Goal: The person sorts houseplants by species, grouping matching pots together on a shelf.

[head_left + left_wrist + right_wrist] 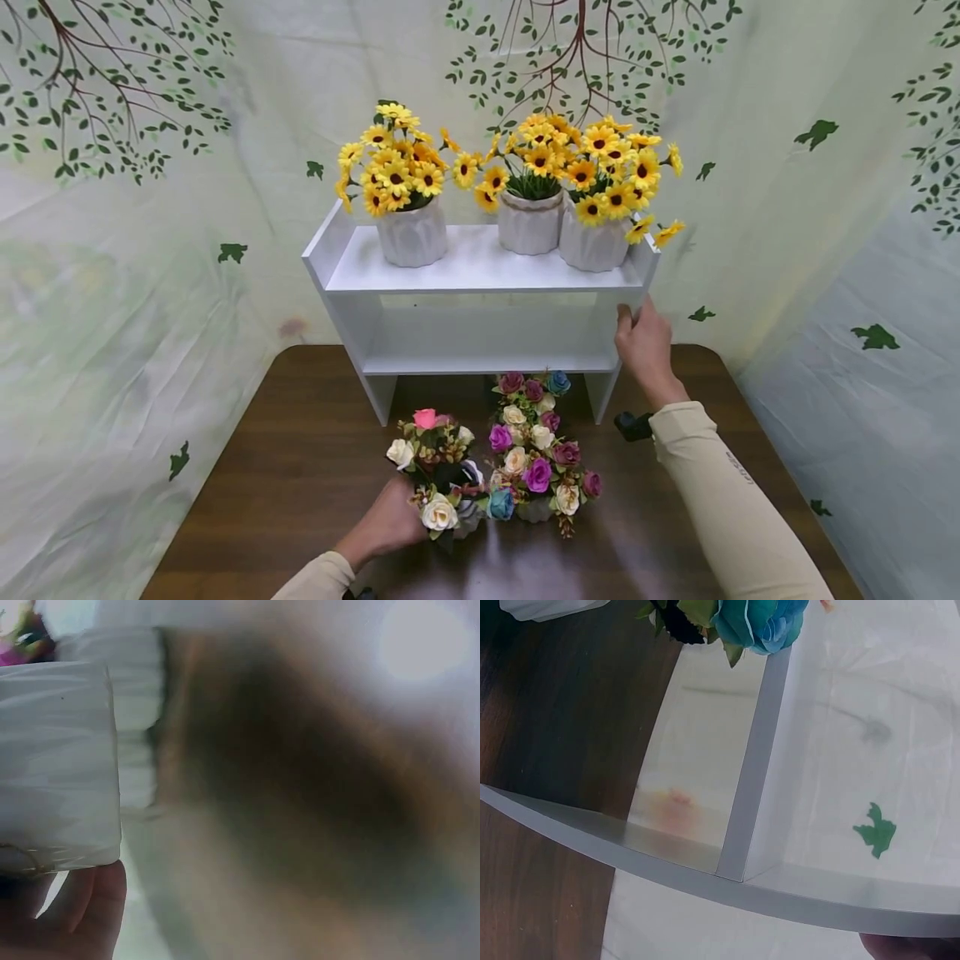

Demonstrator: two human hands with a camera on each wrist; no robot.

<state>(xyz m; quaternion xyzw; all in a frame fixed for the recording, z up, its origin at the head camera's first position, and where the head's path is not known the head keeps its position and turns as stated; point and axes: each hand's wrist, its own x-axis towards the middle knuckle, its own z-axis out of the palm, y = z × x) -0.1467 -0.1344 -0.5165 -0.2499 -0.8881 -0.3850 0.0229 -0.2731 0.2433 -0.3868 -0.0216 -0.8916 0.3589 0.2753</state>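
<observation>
My left hand (393, 517) grips a white flower pot (56, 765) low over the table; cream and pink artificial roses (438, 512) rise from it. In the left wrist view, its fingers (101, 907) curl at the pot's rim. At the upper right side panel of a white two-tier shelf (487, 365), my right hand (645, 342) holds the panel's edge, thumb toward the front. Only a bit of that hand shows in the right wrist view. Potted purple, cream and blue roses (536, 475) stand on the table beside the left hand, in front of the shelf.
Three white pots of yellow daisy-like flowers stand on the shelf's top board (472, 275), one left (412, 237) and two close together right (592, 242). The shelf stands on a brown wooden table (300, 467). Leaf-printed cloth (247, 167) hangs behind and at the sides.
</observation>
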